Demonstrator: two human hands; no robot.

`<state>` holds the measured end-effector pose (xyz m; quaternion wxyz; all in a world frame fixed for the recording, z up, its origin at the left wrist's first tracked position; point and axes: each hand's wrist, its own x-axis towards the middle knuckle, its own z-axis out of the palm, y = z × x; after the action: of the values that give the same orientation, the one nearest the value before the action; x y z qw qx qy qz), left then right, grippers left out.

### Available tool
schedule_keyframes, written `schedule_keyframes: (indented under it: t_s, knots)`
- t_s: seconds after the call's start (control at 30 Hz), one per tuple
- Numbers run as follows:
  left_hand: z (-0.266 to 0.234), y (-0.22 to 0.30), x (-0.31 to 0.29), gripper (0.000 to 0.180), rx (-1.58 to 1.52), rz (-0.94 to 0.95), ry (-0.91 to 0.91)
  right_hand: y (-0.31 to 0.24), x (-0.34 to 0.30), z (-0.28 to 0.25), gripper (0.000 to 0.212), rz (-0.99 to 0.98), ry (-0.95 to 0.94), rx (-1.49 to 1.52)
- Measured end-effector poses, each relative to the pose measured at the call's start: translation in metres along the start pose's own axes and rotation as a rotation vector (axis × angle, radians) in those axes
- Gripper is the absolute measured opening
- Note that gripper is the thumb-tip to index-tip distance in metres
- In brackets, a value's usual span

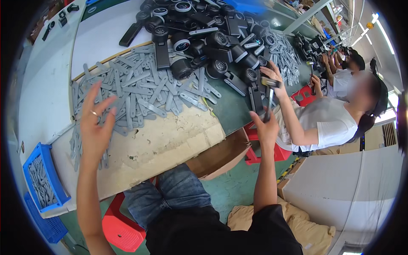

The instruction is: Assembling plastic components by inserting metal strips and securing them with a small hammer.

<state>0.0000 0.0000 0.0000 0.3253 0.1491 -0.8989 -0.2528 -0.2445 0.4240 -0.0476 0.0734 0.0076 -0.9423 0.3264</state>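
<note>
My left hand [97, 123] is raised over the left part of a heap of flat grey metal strips [140, 85]. Its fingers are spread and it holds nothing; a ring shows on one finger. On the right, past the table's edge, my right hand [265, 127] grips the dark handle of a small hammer [270, 95]. The hammer stands upright with its yellowish head on top, close in the picture to a co-worker's hand [274, 76]. Behind the strips lies a big pile of black handheld fans [199, 38] with round grilles, some resting on the strips.
Cardboard [178, 144] covers the near tabletop. A blue basket [63, 189] of strips sits at the left edge. An open carton [221, 157] is under the table, beside red stools [123, 229]. A co-worker in a white shirt [331, 114] sits close on the right, with more people beyond.
</note>
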Motion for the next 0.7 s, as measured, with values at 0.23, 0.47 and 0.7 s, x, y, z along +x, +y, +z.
schedule_keyframes:
  t_s: [0.23,0.47,0.7]
  knots:
    - [-0.01,0.024,-0.059,0.029,-0.053,-0.085,-0.127,0.002,0.026,0.003,0.061,-0.19,0.14,-0.121]
    - [-0.022,0.084,-0.066,0.059,-0.31,-0.003,-0.171,-0.06,-0.076,-0.028,0.049,-0.765,-0.036,0.001]
    - [-0.022,0.062,-0.078,0.043,-0.337,0.16,-0.496,-0.091,-0.139,0.03,0.07,-1.426,-0.269,0.093]
